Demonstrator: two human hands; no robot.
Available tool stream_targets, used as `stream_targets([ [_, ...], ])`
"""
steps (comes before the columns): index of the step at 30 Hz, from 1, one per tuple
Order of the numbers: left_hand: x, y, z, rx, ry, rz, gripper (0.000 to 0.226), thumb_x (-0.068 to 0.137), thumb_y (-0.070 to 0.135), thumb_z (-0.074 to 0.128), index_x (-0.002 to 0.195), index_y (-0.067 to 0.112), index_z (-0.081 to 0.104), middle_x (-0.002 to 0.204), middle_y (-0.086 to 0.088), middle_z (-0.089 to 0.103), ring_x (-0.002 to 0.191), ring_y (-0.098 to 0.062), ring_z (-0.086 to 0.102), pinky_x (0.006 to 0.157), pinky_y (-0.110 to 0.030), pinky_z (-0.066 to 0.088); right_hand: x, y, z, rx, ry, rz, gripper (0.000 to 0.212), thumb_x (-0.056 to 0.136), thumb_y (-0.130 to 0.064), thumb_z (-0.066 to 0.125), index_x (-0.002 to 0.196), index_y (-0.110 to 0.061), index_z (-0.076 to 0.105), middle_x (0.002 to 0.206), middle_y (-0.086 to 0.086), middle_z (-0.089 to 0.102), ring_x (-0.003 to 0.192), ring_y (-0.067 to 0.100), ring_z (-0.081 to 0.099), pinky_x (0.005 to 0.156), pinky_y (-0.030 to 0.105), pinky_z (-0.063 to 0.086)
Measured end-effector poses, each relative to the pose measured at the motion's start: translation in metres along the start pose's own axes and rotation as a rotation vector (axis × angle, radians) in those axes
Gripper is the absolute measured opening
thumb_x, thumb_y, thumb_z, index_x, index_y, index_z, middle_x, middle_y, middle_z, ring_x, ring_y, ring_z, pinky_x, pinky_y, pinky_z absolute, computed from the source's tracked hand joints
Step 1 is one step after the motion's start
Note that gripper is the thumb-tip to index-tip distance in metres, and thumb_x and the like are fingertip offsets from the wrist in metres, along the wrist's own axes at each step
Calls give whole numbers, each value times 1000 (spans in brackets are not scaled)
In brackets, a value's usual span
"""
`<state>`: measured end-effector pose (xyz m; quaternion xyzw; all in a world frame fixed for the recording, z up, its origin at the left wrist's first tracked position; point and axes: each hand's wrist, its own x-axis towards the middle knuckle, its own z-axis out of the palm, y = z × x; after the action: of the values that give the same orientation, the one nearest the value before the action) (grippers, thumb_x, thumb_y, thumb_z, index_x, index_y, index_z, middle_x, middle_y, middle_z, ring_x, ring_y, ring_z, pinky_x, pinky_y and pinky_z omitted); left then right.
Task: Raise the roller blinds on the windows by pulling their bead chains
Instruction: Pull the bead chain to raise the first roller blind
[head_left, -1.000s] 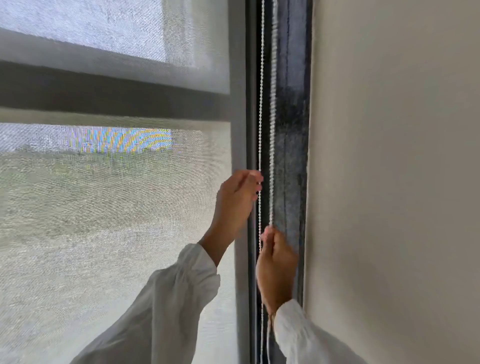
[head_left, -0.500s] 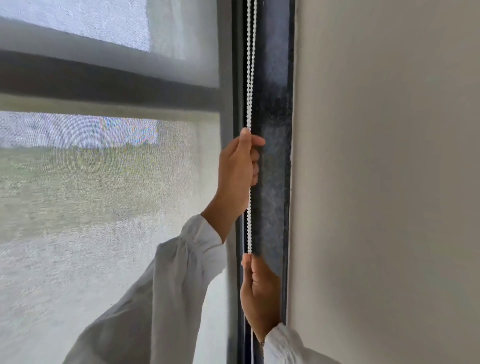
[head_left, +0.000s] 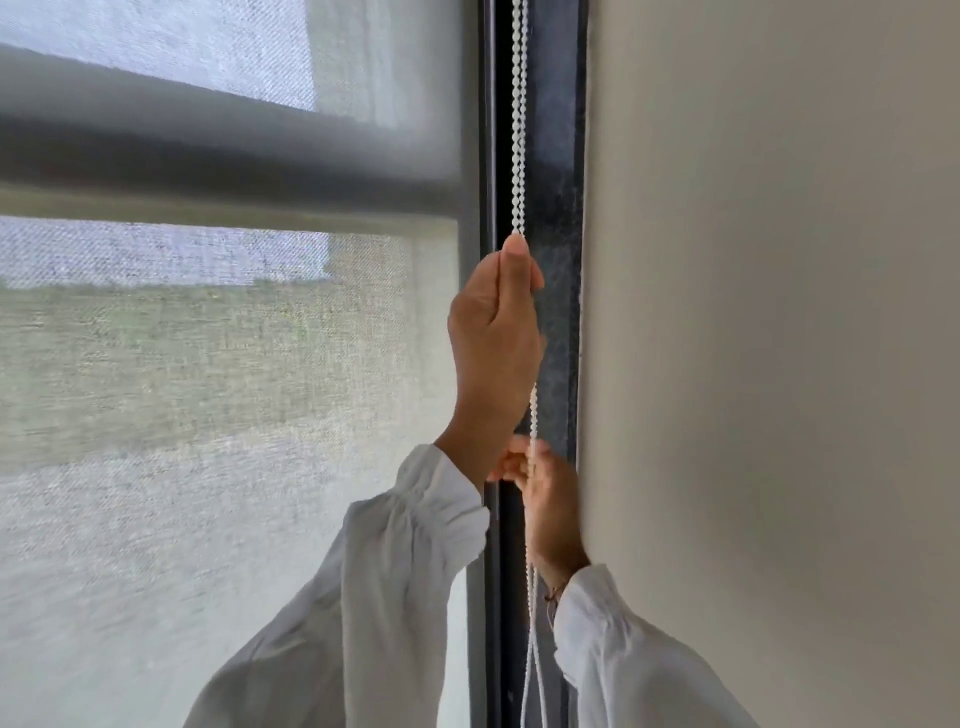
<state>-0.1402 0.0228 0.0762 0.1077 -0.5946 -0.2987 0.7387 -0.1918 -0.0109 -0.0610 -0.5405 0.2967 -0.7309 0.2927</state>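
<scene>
Since half a second ago: left hand (head_left: 496, 332) sits a little higher on the bead chain (head_left: 519, 119), right hand (head_left: 548, 506) has risen to just under the left wrist; one second ago the left was spread open and the right pinched higher up.

Left hand: clenched on the white bead chain, thumb tip uppermost, back of hand toward camera. Both strands run straight up from the thumb tip and out of the top of the picture.

Right hand: lower and slightly right, partly hidden behind the left wrist. Fingers curled at the chain, which crosses the fingertips; grip looks like a pinch on it, but motion blur softens the detail. Below this hand the strands hang down and spread apart toward the bottom edge.

Chain lies against the dark vertical window frame (head_left: 558, 171), between the roller blind (head_left: 208, 415) on the left and the beige wall (head_left: 779, 312) on the right.

Blind: pale woven mesh, covering the pane down past the bottom edge; blurred green and grey shapes show through it. A dark horizontal frame bar (head_left: 208, 150) shows through the fabric in the upper left.

Both arms in loose white sleeves (head_left: 395, 597) gathered at the cuffs. A thin dark band (head_left: 551, 594) at the right wrist.

No writing, brand or label readable anywhere.
</scene>
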Motion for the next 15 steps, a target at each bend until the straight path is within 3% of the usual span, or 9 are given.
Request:
stream_targets([
  [4, -27, 22, -7, 158, 11, 20, 37, 92, 33, 42, 56, 29, 48, 39, 10, 38, 37, -9, 31, 41, -25, 26, 5, -56, 0, 203, -64, 47, 49, 87, -46, 25, 81, -18, 65, 68, -8, 71, 69, 6, 64, 71, 23, 49],
  [7, -63, 33, -13, 220, 0, -41, 38, 92, 32, 43, 56, 24, 51, 42, 12, 44, 41, -8, 37, 43, -27, 32, 6, -105, -2, 317, -83, 31, 55, 98, -44, 21, 99, -10, 63, 83, 1, 71, 82, 12, 66, 74, 23, 52],
  [11, -120, 41, -23, 373, -55, -64, 41, 93, 35, 43, 55, 18, 37, 45, 8, 35, 45, -13, 32, 42, -28, 28, -4, -178, 5, 387, -126, -16, 38, 97, -34, 34, 101, -6, 60, 85, 8, 70, 86, 25, 67, 91, 41, 52],
  [13, -151, 52, -26, 378, -95, -98, 41, 90, 40, 42, 55, 18, 35, 44, 10, 35, 45, -11, 30, 42, -27, 27, -15, -210, 9, 392, -156, -13, 30, 96, -28, 40, 102, -6, 59, 83, 9, 71, 78, 23, 69, 81, 38, 58],
  [15, -176, 63, -30, 383, -109, -139, 43, 88, 45, 41, 55, 17, 34, 44, 10, 33, 46, -9, 29, 42, -26, 26, -28, -239, 16, 374, -149, 23, 26, 96, -25, 43, 98, -5, 60, 69, 5, 69, 56, 15, 63, 55, 26, 55],
])
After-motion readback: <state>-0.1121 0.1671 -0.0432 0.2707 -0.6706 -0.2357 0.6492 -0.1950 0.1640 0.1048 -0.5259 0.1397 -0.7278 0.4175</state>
